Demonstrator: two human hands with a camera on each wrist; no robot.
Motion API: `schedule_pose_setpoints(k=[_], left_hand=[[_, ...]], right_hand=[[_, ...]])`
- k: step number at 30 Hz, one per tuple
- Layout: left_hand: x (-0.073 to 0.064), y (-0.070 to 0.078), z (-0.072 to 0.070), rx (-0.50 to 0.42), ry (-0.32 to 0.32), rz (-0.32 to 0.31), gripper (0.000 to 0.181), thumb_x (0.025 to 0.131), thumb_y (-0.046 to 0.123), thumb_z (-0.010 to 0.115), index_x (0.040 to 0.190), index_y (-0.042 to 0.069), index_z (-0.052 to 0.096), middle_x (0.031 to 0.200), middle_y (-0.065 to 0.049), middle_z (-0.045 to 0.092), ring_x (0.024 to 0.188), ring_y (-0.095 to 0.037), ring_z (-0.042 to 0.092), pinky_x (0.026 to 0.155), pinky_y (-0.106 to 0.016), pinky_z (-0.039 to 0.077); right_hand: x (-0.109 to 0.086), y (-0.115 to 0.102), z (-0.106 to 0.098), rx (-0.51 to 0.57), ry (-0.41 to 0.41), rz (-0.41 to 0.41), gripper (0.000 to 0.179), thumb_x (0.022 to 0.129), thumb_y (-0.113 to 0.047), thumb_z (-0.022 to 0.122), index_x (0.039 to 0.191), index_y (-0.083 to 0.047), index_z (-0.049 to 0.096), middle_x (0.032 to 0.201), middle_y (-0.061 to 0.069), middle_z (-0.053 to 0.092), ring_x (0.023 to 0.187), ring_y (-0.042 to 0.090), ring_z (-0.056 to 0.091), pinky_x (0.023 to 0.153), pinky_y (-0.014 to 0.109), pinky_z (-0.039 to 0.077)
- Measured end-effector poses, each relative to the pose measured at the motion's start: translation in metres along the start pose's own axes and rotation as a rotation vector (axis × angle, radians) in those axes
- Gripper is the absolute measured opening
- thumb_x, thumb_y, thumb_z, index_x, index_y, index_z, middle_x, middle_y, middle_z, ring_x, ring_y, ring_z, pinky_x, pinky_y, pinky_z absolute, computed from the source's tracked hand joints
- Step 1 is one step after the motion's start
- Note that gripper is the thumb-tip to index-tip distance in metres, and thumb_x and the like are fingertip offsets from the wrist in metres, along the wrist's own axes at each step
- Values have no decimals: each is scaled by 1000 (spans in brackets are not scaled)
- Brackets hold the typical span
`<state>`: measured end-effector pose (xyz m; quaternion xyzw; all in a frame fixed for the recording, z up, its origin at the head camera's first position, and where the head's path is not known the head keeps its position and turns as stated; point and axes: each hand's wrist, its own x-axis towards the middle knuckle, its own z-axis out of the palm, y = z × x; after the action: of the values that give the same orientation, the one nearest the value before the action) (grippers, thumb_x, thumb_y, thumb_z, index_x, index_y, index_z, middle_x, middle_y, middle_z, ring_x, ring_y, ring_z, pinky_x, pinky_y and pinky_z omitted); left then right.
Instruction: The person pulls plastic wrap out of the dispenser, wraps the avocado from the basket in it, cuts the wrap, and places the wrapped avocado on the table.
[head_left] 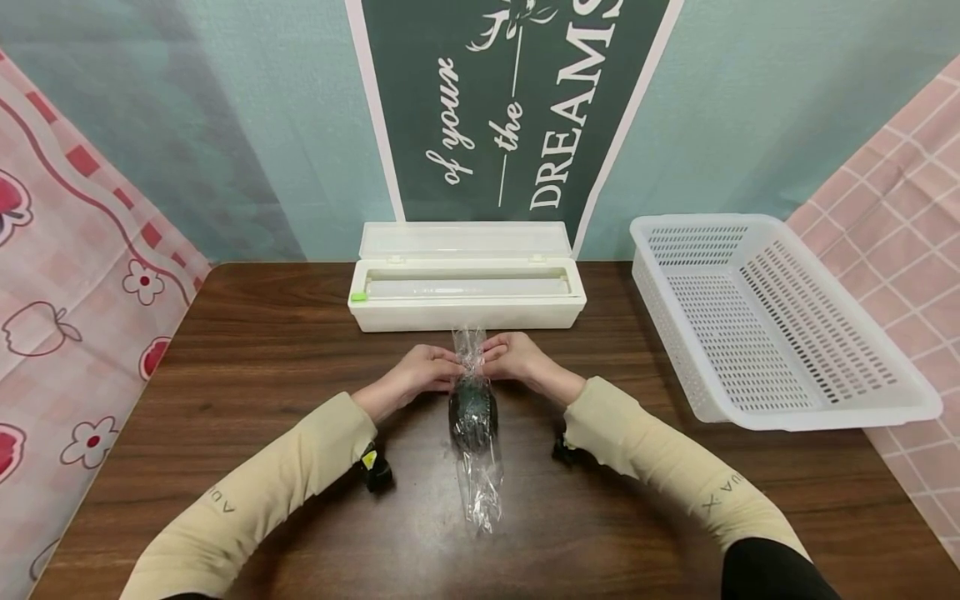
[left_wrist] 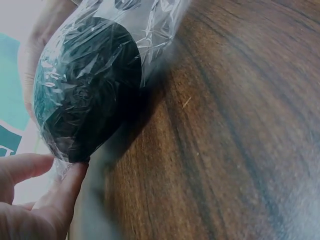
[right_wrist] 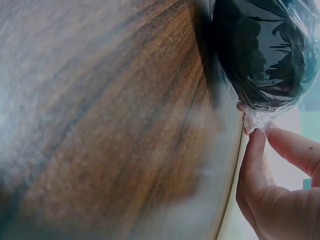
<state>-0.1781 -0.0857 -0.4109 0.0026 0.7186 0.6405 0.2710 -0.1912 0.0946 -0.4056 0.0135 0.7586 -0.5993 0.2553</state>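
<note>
A dark, egg-shaped object (head_left: 473,414), much like an avocado, lies wrapped in clear cling film (head_left: 480,492) at the middle of the table. The film is gathered into a neck at the object's far end, and a loose tail of it stretches toward the near side. From the left, my left hand (head_left: 422,372) pinches the gathered neck between thumb and fingers. My right hand (head_left: 521,360) pinches the same neck from the right. Both wrist views show the fingertips on the crumpled film close against the dark object (left_wrist: 92,90).
Just beyond the hands stands a white cling film dispenser (head_left: 468,315) with its lid raised and a roll inside. A white perforated plastic basket (head_left: 682,333) sits at the right on the brown wooden table (head_left: 285,350). A printed cloth hangs behind.
</note>
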Motion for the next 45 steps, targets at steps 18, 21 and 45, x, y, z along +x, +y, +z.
schedule_pose_setpoints(k=[18,21,45], left_hand=[[-1,6,-4,-61,16,32,37,85,-4,55,118,-18,48,103,-25,60,78,-14,63,83,-32,51],[-2,8,-4,-57,19,49,35,85,-3,55,117,-17,49,104,-26,60,80,-16,64,83,-33,51],[-14,17,-9,-16,40,190,29,85,-10,52,112,-20,50,108,-33,57,85,-22,65,80,-33,52]], right_hand=[[-1,-4,1,109,-28,-30,46,77,14,58,121,18,43,103,28,61,75,12,63,76,28,53],[-2,-6,1,86,-9,-44,47,77,12,60,121,16,45,103,27,62,77,13,63,75,26,53],[-10,-20,1,64,42,-145,39,78,4,66,114,12,54,102,23,63,81,16,66,78,29,53]])
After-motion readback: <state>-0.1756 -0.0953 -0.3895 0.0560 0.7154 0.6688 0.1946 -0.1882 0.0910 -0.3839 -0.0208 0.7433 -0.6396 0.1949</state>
